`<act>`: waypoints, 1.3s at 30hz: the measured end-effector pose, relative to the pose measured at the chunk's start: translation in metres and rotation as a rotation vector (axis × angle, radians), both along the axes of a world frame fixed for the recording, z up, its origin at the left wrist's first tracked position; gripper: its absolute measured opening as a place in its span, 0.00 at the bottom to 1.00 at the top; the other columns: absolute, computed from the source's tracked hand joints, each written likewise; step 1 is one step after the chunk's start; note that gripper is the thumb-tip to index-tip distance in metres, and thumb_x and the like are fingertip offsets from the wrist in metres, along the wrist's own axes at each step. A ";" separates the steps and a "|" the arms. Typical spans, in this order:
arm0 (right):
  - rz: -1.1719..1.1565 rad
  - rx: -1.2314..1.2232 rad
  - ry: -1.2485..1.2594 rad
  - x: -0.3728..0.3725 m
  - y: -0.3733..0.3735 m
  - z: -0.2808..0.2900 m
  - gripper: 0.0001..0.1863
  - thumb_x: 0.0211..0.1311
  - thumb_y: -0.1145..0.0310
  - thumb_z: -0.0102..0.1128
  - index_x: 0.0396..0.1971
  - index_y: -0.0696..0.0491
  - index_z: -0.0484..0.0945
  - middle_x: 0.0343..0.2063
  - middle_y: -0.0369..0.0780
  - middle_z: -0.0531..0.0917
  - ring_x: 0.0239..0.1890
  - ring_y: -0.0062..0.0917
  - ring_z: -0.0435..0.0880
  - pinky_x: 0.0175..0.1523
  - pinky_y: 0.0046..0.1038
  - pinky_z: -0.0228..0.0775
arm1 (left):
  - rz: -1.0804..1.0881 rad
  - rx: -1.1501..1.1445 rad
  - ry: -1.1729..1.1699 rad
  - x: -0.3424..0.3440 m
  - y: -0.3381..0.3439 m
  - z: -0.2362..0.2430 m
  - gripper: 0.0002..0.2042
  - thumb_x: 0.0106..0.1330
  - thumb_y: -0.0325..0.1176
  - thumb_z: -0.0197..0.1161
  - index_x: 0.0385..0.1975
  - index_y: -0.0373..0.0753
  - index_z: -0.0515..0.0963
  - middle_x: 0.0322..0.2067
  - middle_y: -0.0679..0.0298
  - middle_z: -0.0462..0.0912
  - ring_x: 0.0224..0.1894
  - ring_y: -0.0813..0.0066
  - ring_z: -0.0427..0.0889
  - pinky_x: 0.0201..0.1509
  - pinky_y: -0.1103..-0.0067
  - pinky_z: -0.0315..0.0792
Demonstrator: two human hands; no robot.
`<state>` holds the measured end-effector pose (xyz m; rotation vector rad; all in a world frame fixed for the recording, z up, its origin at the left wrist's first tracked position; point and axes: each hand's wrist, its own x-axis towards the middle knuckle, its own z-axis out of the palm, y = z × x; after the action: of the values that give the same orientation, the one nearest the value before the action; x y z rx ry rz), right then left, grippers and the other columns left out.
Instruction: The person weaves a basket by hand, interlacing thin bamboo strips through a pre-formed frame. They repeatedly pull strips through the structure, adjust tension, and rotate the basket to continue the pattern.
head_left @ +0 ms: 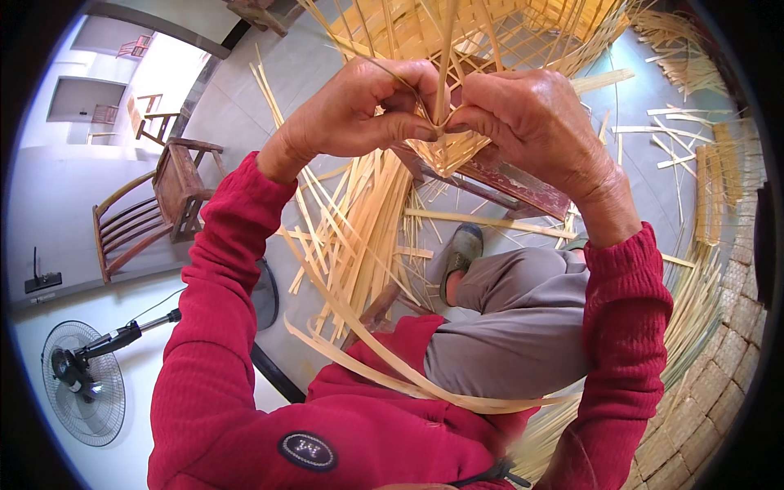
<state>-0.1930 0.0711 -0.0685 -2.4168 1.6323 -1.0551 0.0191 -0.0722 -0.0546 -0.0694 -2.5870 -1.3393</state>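
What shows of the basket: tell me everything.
The basket looks unfinished: flat, pale yellow strips, perhaps bamboo, woven into an open lattice with long loose ends. The left hand and right hand pinch its near corner, which juts toward the camera. The picture's top edge cuts the basket off; whether it rests on the red bench is unclear.

Woven work (469,20), top centre: thin split-cane-looking strips, smooth, slight sheen. Loose strips (377,220), mid-frame — same plant-fibre look, flat and dry. Bench (531,188), right of centre: wood, red paint scuffed, worn patchy. Chair (175,184), left: brown wood, worn. Sweater (208,335), lower half: ribbed cloth, matt. Trousers (510,327), right of centre: matt cloth, creased. Floor (237,90), upper left: smooth, faint gloss. Fan (82,384), lower left — metal-looking wire guard, black plastic-looking hub, semi-gloss.
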 end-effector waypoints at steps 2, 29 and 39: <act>0.010 -0.016 0.002 -0.003 -0.002 -0.001 0.12 0.63 0.59 0.67 0.29 0.52 0.80 0.22 0.43 0.80 0.26 0.42 0.82 0.30 0.38 0.72 | -0.031 -0.006 0.027 -0.004 -0.004 -0.003 0.11 0.68 0.29 0.69 0.43 0.31 0.77 0.35 0.64 0.81 0.24 0.85 0.80 0.20 0.88 0.69; -0.274 -0.193 0.249 0.017 0.011 0.027 0.17 0.58 0.52 0.69 0.25 0.51 0.80 0.21 0.39 0.82 0.31 0.36 0.82 0.47 0.37 0.68 | 0.254 0.277 0.178 0.003 0.013 -0.027 0.10 0.59 0.24 0.77 0.35 0.37 0.82 0.35 0.72 0.80 0.33 0.89 0.78 0.33 0.88 0.70; -0.273 0.214 -1.583 0.056 0.044 -0.015 0.07 0.76 0.69 0.53 0.44 0.54 0.79 0.38 0.40 0.87 0.39 0.24 0.86 0.42 0.28 0.79 | 0.357 0.251 0.333 0.016 0.039 -0.034 0.07 0.61 0.24 0.75 0.31 0.39 0.81 0.30 0.73 0.77 0.25 0.93 0.72 0.26 0.89 0.62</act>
<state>-0.1371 0.1153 -0.0836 -0.5769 1.1938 -1.8504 0.0352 -0.0331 -0.0887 0.1873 -2.0269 -1.3682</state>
